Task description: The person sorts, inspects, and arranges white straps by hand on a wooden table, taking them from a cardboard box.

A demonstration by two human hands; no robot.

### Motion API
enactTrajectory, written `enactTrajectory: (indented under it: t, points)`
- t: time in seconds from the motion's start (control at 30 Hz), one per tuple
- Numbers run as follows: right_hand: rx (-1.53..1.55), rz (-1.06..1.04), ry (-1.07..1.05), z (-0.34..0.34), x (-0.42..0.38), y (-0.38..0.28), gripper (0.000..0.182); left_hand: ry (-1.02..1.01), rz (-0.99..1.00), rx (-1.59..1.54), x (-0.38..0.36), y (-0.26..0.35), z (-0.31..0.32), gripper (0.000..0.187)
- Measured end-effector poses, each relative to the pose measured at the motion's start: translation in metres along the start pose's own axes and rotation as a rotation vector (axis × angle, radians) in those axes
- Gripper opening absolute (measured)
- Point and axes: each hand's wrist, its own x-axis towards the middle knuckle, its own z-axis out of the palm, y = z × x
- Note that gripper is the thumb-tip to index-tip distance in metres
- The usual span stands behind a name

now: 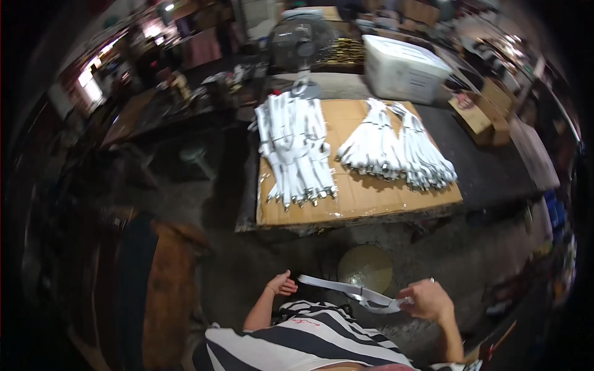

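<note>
My right hand (429, 300) is closed around one end of a white lanyard-like strap (337, 285), which stretches leftward in front of my body. My left hand (283, 284) is open, fingers extended, a little short of the strap's free left end. On the cardboard sheet (352, 204) ahead lies a thick pile of white straps (296, 148) with metal clips at the near ends. To its right are two fanned bundles of the same kind, a left bundle (373, 143) and a right bundle (424, 151), their clips also towards me.
Behind the cardboard stand a fan (302, 49) and a white plastic bin (405, 68). An open cardboard box (486, 114) sits at the table's right. Below the table edge is a round stool-like disc (365, 270). A brown wooden surface (173, 278) lies at my left.
</note>
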Motion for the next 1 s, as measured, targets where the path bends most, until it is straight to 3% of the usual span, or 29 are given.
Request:
enactTrajectory:
  t: [0.07, 0.13, 0.2, 0.27, 0.4, 0.43, 0.5, 0.53, 0.6, 0.67, 0.7, 0.73, 0.77, 0.8, 0.83, 0.87, 0.9, 1.0]
  points:
    - [-0.053, 0.047, -0.048, -0.027, 0.010, -0.020, 0.022, 0.141, 0.163, 0.650, -0.004, 0.043, 0.013, 0.048]
    - [-0.150, -0.002, -0.059, -0.046, 0.021, -0.036, 0.024, -0.149, 0.493, 0.820, -0.018, 0.094, 0.040, 0.042]
    - [-0.163, 0.008, -0.122, -0.069, 0.034, -0.054, 0.027, -0.451, 0.899, 0.794, -0.064, 0.138, 0.095, 0.046]
    - [-0.141, 0.010, -0.130, -0.079, 0.043, -0.064, 0.028, -0.771, 0.897, 0.941, -0.152, 0.180, 0.153, 0.050]
    - [-0.145, -0.023, -0.011, -0.091, 0.048, -0.074, 0.024, -1.201, 1.469, 1.032, -0.234, 0.198, 0.230, 0.041]
    - [-0.133, -0.040, 0.051, -0.091, 0.047, -0.073, 0.024, -1.219, 1.469, 1.036, -0.240, 0.197, 0.242, 0.041]
    - [-0.122, -0.043, 0.112, -0.088, 0.041, -0.067, 0.024, -1.310, 1.156, 1.228, -0.248, 0.194, 0.261, 0.038]
    - [-0.090, -0.047, 0.194, -0.084, 0.035, -0.062, 0.025, -1.322, 1.157, 1.231, -0.250, 0.191, 0.266, 0.038]
    - [-0.064, -0.046, 0.286, -0.075, 0.023, -0.057, 0.026, -1.227, 1.220, 0.936, -0.252, 0.181, 0.274, 0.028]
    - [0.463, 0.107, 0.959, -0.054, 0.011, -0.057, 0.030, -1.127, 1.186, 0.914, -0.253, 0.172, 0.282, 0.022]
    - [0.399, 0.125, 1.183, -0.034, 0.007, -0.038, 0.029, -1.086, 1.193, 0.962, -0.251, 0.168, 0.287, 0.020]
    - [0.650, 0.243, 1.336, -0.001, 0.005, -0.014, 0.027, -1.040, 1.204, 1.006, -0.249, 0.162, 0.294, 0.019]
    - [0.864, 0.379, 1.228, 0.033, -0.002, 0.010, 0.022, -1.116, 1.228, 0.795, -0.249, 0.150, 0.302, 0.019]
    - [1.076, 0.360, 1.008, 0.056, -0.007, 0.023, 0.020, -1.087, 1.271, 0.791, -0.244, 0.139, 0.312, 0.018]
    - [1.187, 0.245, 0.776, 0.068, -0.014, 0.031, 0.028, -0.983, 1.293, 0.916, -0.237, 0.130, 0.321, 0.018]
    - [1.316, 0.265, 0.635, 0.114, -0.014, 0.059, 0.037, -0.878, 1.302, 1.038, -0.232, 0.120, 0.329, 0.019]
    - [1.498, 0.100, 0.670, 0.136, -0.008, 0.072, 0.042, -0.848, 1.305, 1.018, -0.231, 0.112, 0.340, 0.019]
    - [1.706, -0.218, 0.756, 0.104, -0.023, 0.081, 0.081, -0.789, 1.300, 0.977, -0.210, 0.083, 0.375, 0.018]
